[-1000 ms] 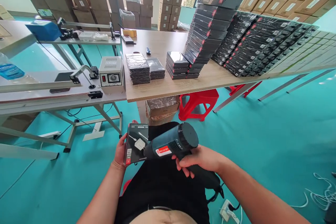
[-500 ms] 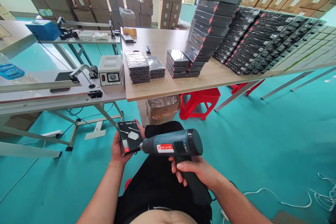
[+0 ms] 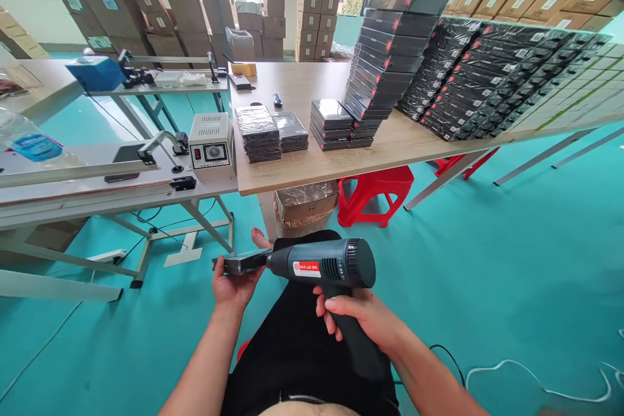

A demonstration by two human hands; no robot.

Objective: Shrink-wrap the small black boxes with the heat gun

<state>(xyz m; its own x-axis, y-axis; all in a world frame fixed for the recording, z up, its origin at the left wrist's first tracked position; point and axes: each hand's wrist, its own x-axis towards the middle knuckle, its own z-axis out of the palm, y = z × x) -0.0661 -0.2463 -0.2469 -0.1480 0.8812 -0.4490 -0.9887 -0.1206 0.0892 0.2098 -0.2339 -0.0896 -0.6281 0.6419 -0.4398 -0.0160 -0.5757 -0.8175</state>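
My left hand (image 3: 234, 289) grips a small black product box (image 3: 241, 263), which lies nearly flat and edge-on to me, with a thin clear film on it. The fingers wrap round its underside and near edge. My right hand (image 3: 353, 315) is closed round the handle of a dark blue heat gun (image 3: 319, 261) with a red and white label. Its nozzle points left and sits close to the box's right end; whether they touch I cannot tell. Both hands are above my lap, in front of the table.
A wooden table (image 3: 273, 180) bears film-wrapped box stacks (image 3: 258, 133), a tall box stack (image 3: 385, 65) and a large block of black boxes (image 3: 487, 78). To the left stands a bar sealer (image 3: 97, 172) with a control box (image 3: 212, 146). A red stool (image 3: 375, 192) is under the table.
My left hand has tilted the box from showing its printed face to lying nearly flat, edge toward me. The heat gun has stayed almost in place. The view has shifted slightly.
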